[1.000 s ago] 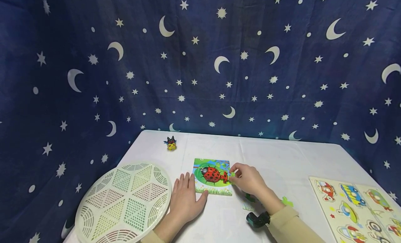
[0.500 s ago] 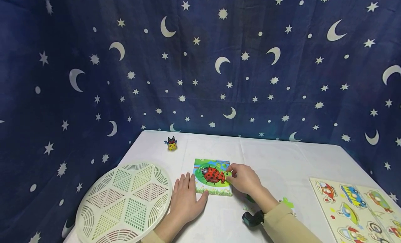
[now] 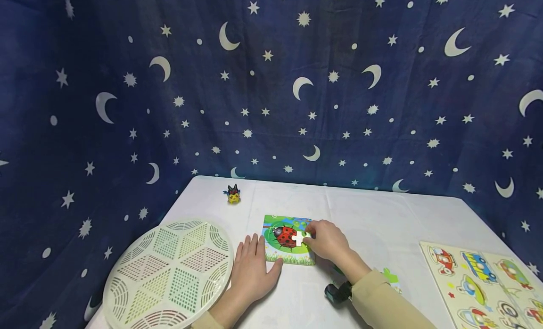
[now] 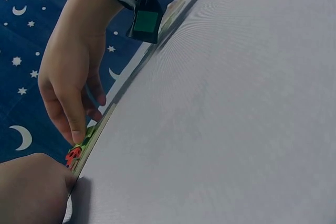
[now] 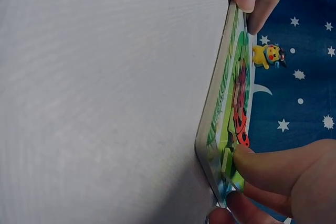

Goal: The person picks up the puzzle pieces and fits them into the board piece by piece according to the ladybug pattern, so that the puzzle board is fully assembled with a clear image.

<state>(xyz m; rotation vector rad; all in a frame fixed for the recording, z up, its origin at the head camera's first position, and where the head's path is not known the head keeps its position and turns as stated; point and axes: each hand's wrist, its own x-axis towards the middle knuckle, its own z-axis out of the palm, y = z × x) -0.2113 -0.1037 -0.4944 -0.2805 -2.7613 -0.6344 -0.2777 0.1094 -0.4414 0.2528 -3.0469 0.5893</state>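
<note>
Closest in, at the lower left, a round latticed tray [image 3: 168, 272] with diamond patterns in red, green and yellow. Across at the lower right, a pale board [image 3: 494, 293] of colourful vehicle pictures, running out of the head view. Between them, tan sleeves [image 3: 388, 300] on both arms, with a dark wrist device [image 3: 338, 293] at the right one. Just past these, left hand [image 3: 251, 272] laid palm down on the white table [image 3: 373, 211], fingers straight and thumb spread away, gripping nothing, only touching the edge of a square ladybird puzzle [image 3: 271, 254] with the thumb. Beside the right sleeve and partly hidden, loose green pieces [image 3: 390, 276] on the table. At the middle of the table, flat, that same puzzle, with a red spotted beetle on green and flowers along the near edge. Over its right part, right hand [image 3: 328, 239] with thumb and fingertips drawn together, pinching a jigsaw piece [image 3: 299, 238], glaring white in the head view, green and wood-edged in the right wrist view. Impossible to tell whether seated or just above. Farther off, toward the back left, a small yellow figure [image 3: 233, 195] with a dark, pointed top. Behind everything, dark blue cloth [image 3: 271, 117] printed with pale moons and stars.
</note>
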